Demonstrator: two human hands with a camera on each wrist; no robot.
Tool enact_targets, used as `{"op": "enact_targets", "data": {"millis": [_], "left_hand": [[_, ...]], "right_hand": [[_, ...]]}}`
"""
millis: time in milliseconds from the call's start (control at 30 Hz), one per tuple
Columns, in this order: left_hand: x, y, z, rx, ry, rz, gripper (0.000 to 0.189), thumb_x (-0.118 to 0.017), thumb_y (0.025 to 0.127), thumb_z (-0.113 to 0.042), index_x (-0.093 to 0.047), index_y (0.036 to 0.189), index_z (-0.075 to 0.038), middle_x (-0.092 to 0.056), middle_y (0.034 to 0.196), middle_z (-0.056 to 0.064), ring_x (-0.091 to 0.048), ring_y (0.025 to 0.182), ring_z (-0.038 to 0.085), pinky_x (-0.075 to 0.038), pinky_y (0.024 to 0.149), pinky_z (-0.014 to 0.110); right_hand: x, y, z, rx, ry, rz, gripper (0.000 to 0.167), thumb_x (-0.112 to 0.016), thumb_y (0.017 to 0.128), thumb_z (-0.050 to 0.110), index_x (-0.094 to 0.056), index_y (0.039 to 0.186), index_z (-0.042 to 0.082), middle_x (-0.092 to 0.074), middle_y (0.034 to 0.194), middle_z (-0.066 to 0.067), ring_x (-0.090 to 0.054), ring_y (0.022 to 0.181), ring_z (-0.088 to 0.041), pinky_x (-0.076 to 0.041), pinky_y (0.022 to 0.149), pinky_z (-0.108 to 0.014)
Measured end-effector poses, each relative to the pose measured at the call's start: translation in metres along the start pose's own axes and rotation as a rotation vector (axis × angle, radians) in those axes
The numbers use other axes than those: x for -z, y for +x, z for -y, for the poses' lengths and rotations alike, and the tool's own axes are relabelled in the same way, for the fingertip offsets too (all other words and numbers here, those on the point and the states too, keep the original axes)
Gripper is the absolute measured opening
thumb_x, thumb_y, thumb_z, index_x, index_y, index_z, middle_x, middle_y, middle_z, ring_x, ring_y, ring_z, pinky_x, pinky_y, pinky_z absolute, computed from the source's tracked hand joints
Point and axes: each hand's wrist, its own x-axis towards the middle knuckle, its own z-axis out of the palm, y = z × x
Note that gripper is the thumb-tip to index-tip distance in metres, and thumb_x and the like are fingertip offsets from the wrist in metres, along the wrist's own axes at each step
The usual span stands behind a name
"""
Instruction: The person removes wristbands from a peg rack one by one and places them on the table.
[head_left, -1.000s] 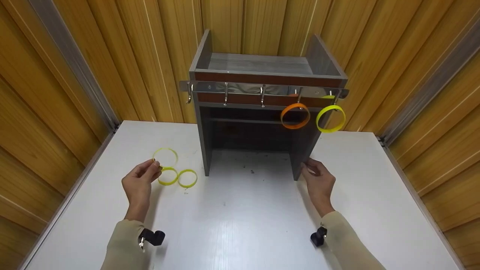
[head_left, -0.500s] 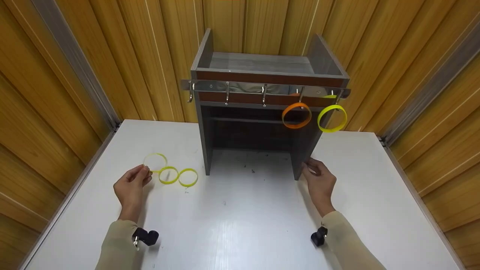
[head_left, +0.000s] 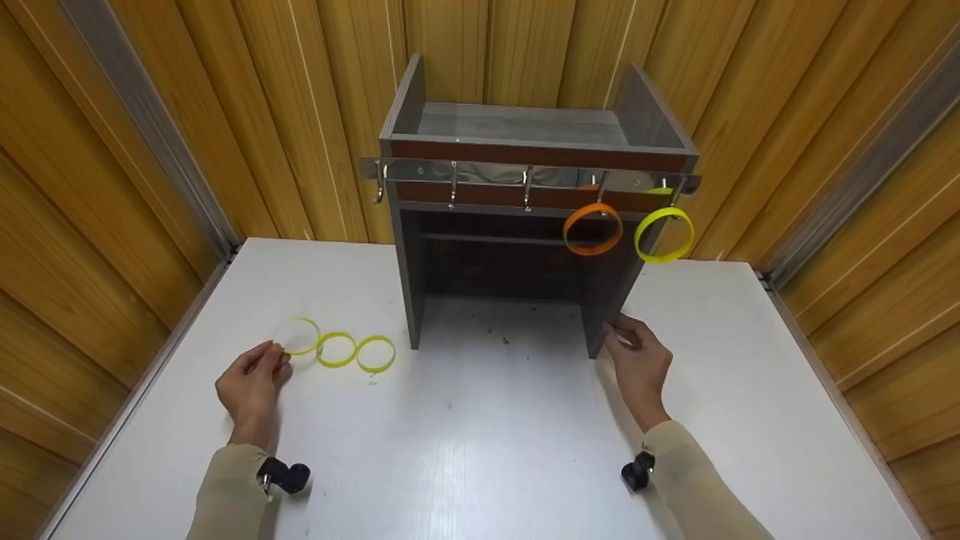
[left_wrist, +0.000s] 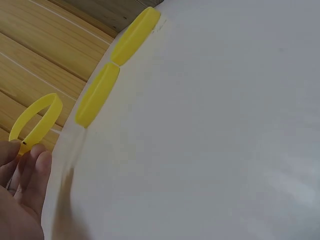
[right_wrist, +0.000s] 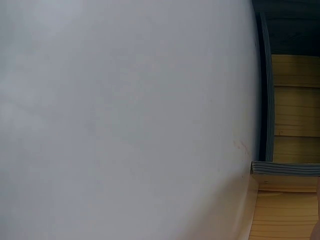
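Observation:
In the head view, my left hand pinches a yellow wristband between thumb and fingertips, holding it tilted up at the table's left. Just right of it, two more yellow wristbands, a nearer one and a farther one, lie side by side on the white table. My right hand grips the lower front edge of the right side panel of a grey shelf, thumb on the inner side. From the hook rail across its front hang an orange wristband and a yellow-green wristband at the right end.
Three hooks on the left part of the rail hold nothing. Wood-look panels close in the white table at the back and both sides. Small dark specks dot the surface under the shelf.
My left hand has moved left and toward me with the pinched wristband, away from the two lying on the table. The right hand keeps its hold on the shelf panel.

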Motion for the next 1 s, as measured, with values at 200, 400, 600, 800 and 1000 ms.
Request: {"op": "enact_targets", "data": {"millis": [200, 400, 600, 800, 1000], "left_hand": [[0.004, 0.001, 0.004, 0.032, -0.012, -0.018, 0.04, -0.074, 0.101, -0.011, -0.066, 0.139, 0.0, -0.072, 0.116, 0.006, -0.074, 0.099, 0.012, -0.061, 0.089, 0.025], [0.007, 0.004, 0.009, 0.013, -0.048, -0.011, 0.04, -0.075, 0.1, -0.005, -0.065, 0.136, 0.006, -0.074, 0.106, 0.005, -0.076, 0.093, 0.011, -0.062, 0.088, 0.026], [0.008, 0.005, 0.012, -0.01, -0.008, -0.012, 0.037, -0.074, 0.1, -0.004, -0.066, 0.133, 0.008, -0.074, 0.106, 0.007, -0.076, 0.09, 0.011, -0.062, 0.087, 0.026], [0.009, 0.005, 0.013, 0.01, 0.06, -0.015, 0.036, -0.075, 0.1, -0.006, -0.066, 0.133, 0.006, -0.071, 0.11, 0.008, -0.075, 0.092, 0.009, -0.062, 0.086, 0.024], [0.008, 0.005, 0.013, 0.005, 0.112, -0.013, 0.036, -0.077, 0.098, -0.004, -0.069, 0.131, 0.005, -0.069, 0.114, 0.011, -0.072, 0.092, 0.009, -0.062, 0.085, 0.022]], "right_hand": [[0.001, -0.003, 0.01, 0.021, -0.017, 0.001, 0.02, -0.077, 0.094, -0.006, -0.075, 0.113, -0.008, -0.076, 0.111, -0.022, -0.072, 0.094, -0.003, -0.059, 0.079, -0.014], [0.0, 0.001, -0.009, -0.022, -0.054, -0.002, 0.022, -0.08, 0.094, -0.001, -0.077, 0.116, -0.002, -0.077, 0.112, -0.017, -0.07, 0.091, 0.003, -0.058, 0.075, -0.011], [0.002, 0.003, -0.014, 0.002, -0.032, 0.007, 0.021, -0.082, 0.094, 0.004, -0.078, 0.115, 0.002, -0.077, 0.11, -0.014, -0.072, 0.093, -0.001, -0.059, 0.077, -0.014], [0.002, 0.003, -0.015, -0.004, -0.008, -0.001, 0.021, -0.083, 0.092, 0.0, -0.078, 0.113, 0.001, -0.078, 0.108, -0.013, -0.074, 0.092, -0.004, -0.061, 0.075, -0.016], [0.001, 0.004, -0.014, -0.005, -0.005, -0.005, 0.021, -0.082, 0.092, -0.001, -0.078, 0.112, 0.0, -0.078, 0.108, -0.014, -0.074, 0.091, -0.005, -0.061, 0.074, -0.017]]}}
